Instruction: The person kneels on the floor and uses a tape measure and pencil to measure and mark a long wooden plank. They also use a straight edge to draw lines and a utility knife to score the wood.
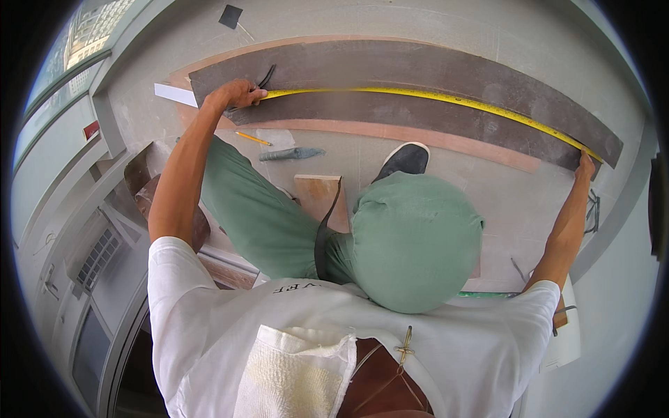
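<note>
A yellow tape measure (446, 97) is pulled out lengthwise over long dark grey-brown boards (390, 63) on the floor. My left hand (240, 93) is closed at the tape's left part, near the boards' left end; its fingers mostly hide what they grip. A black strap-like loop (267, 75) sticks up beside it. At the far right, my right hand (587, 166) pinches the tape's other end near the boards' right end. Pinkish board (418, 135) shows under the dark ones along both long edges.
A pencil (253, 138) and a grey-blue tool handle or wrapped item (291, 154) lie left of my shoe (405, 160). Between my legs is a small wooden block (322, 198). A dark square piece (230, 16) lies at the back. Walls edge both sides.
</note>
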`<move>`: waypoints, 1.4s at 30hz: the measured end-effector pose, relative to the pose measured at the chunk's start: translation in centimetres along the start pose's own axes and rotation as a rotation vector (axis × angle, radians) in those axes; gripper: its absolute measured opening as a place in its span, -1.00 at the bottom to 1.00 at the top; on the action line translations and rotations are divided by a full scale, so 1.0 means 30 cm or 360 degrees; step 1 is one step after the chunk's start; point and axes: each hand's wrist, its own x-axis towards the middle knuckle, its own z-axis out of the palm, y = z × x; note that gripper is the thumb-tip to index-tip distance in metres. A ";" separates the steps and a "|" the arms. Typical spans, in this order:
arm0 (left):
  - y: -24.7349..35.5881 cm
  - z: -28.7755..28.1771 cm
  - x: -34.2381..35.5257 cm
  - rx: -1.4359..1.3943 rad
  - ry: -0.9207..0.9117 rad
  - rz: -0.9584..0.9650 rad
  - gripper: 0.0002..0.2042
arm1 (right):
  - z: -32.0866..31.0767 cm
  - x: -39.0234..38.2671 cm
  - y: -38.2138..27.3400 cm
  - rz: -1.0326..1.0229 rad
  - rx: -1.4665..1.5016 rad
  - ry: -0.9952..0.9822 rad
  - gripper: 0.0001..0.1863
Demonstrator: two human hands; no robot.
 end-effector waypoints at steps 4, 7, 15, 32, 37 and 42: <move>0.009 0.008 0.033 0.0158 0.0083 -0.0159 -0.47 | -0.006 0.047 -0.004 0.0041 -0.0095 0.0023 -0.38; 0.060 0.028 0.058 0.0242 0.0300 -0.0310 -0.49 | -0.037 0.069 0.008 0.0041 -0.0098 0.0023 -0.36; 0.079 0.031 0.051 0.0277 0.0387 -0.0357 -0.51 | -0.015 0.074 0.010 0.0000 -0.0129 -0.0003 -0.35; 0.022 0.040 0.044 0.0290 0.0304 0.0018 -0.44 | -0.030 0.106 0.031 0.0014 -0.0197 0.0045 -0.37; 0.168 0.053 0.065 0.0380 0.0554 0.0100 -0.31 | -0.055 0.150 0.051 -0.0041 -0.0124 0.0020 -0.26; 0.201 0.062 0.054 0.0472 0.0668 -0.0048 -0.24 | 0.001 0.135 0.073 -0.0055 -0.0181 -0.0011 -0.34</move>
